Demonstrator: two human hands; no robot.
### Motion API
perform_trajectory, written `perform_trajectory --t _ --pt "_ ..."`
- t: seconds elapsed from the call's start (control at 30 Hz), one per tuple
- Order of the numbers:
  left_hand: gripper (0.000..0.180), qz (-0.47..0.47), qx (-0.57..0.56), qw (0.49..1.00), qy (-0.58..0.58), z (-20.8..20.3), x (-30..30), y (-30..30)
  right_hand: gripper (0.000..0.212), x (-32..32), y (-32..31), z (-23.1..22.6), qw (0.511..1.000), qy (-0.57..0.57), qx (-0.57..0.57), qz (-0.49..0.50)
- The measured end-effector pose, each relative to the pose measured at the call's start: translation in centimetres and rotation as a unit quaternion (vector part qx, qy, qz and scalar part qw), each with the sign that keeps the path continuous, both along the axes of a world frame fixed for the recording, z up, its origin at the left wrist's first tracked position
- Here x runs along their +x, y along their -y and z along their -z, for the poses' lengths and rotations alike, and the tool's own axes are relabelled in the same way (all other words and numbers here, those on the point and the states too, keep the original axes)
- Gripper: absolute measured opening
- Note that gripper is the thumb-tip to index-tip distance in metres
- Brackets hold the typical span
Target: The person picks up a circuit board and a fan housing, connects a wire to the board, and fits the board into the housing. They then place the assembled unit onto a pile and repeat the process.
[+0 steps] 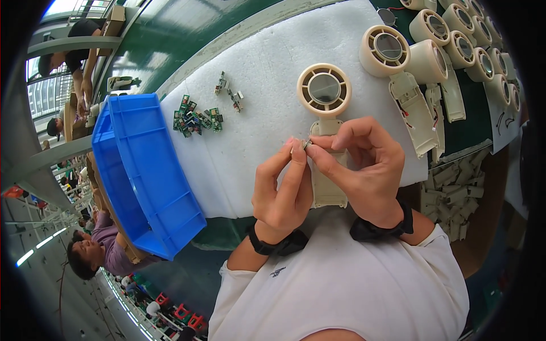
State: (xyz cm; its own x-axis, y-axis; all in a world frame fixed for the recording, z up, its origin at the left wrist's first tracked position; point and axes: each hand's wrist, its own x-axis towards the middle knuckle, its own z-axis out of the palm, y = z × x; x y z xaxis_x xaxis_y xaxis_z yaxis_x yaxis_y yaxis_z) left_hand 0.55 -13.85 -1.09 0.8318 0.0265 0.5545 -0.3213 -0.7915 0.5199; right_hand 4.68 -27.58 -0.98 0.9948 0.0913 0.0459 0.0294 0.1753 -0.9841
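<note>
My left hand [282, 187] and my right hand [364, 170] meet over the white foam sheet, fingertips pinched on a small circuit board [307, 144]. The fingers cover most of it, so its details are hidden. Directly beneath them lies a cream fan housing, with a round slotted head [324, 90] and a long handle shell [330, 190] partly hidden by my hands. Left of my hands, a pile of small green circuit boards [193, 118] rests on the foam. Just beyond the pile are a few separate boards [234, 100].
A blue plastic bin [151, 176] stands along the left edge of the foam sheet [256, 51]. At the right are several cream fan housings [384, 50] and open handle shells [412, 108]. A cardboard box [483, 227] of cream parts sits below right. Other people work at the far left.
</note>
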Motion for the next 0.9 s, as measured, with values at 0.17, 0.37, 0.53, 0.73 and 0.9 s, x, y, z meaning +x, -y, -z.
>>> perform_trajectory --t 0.17,0.37,0.53,0.73,0.9 --pt "0.042 0.018 0.040 0.999 0.011 -0.1 0.3 -0.3 0.022 0.0 0.1 0.2 1.000 0.016 -0.008 0.007" --pt "0.055 0.064 -0.215 0.968 -0.114 -3.0 1.0 -0.1 0.021 0.8 0.5 -0.8 0.999 0.011 -0.029 0.015" --pt "0.058 0.068 -0.488 0.771 -0.403 -6.8 2.2 -2.3 0.022 1.1 0.9 -0.8 0.992 0.100 -0.044 0.067" --pt "0.044 -0.003 -0.544 0.796 -0.266 -8.6 11.8 -6.4 0.023 1.0 1.1 -0.2 0.998 0.049 0.037 0.009" --pt "0.031 -0.113 -0.539 0.817 -0.171 -5.2 23.8 -14.2 0.018 1.4 1.2 -0.5 0.993 -0.028 0.111 -0.003"
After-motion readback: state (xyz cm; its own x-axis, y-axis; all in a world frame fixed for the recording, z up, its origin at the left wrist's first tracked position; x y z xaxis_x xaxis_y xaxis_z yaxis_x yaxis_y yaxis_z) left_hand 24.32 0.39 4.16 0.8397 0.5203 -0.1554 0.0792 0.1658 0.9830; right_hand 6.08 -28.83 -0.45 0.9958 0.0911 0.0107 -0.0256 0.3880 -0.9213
